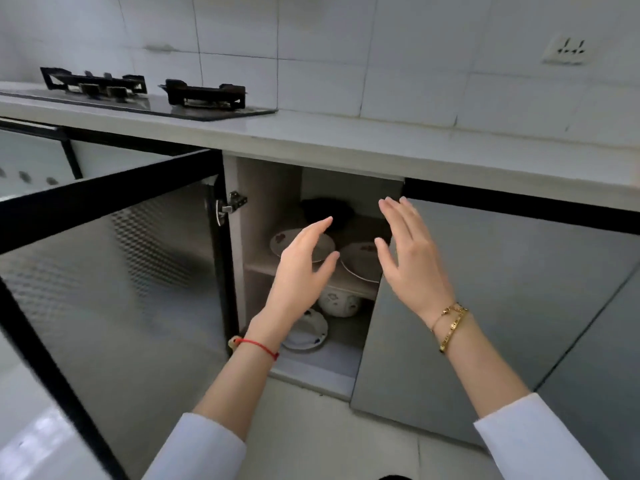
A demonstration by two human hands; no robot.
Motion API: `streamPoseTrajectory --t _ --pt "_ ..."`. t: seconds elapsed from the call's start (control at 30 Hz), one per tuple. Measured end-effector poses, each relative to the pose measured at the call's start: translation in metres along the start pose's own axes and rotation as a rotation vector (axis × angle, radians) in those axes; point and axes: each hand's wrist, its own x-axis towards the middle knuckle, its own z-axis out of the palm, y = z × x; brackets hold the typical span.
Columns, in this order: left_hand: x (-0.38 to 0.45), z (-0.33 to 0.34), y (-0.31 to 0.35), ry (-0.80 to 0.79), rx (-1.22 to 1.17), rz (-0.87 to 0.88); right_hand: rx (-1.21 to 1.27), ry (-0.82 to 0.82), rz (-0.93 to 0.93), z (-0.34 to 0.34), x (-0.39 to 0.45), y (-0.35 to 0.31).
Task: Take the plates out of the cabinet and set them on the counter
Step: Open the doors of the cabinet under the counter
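Observation:
The cabinet [242, 271] under the counter [381, 143] stands open. Two white plates lie on its middle shelf: one to the left [282, 242], one to the right [360, 263]. Below them a white patterned bowl [339, 303] sits behind another white plate [308, 336] on the bottom shelf. My left hand [301, 268] is open in front of the left shelf plate, fingers apart, holding nothing. My right hand [410, 251] is open beside the right shelf plate, also holding nothing. Both hands partly hide the plates.
The left cabinet door [114, 271] swings wide open toward me. The right door [485, 306] is closed. A dark object [329, 209] sits at the back of the shelf. A gas hob [145, 95] occupies the counter's left; a wall socket [566, 50] is at upper right.

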Motion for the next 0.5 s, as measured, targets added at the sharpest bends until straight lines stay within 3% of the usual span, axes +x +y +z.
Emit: streamPoseTrajectory --t 0.5 --pt "0.079 0.114 0.020 -0.241 -0.191 -0.150 -0.145 -0.015 0.103 -0.004 0.019 0.052"
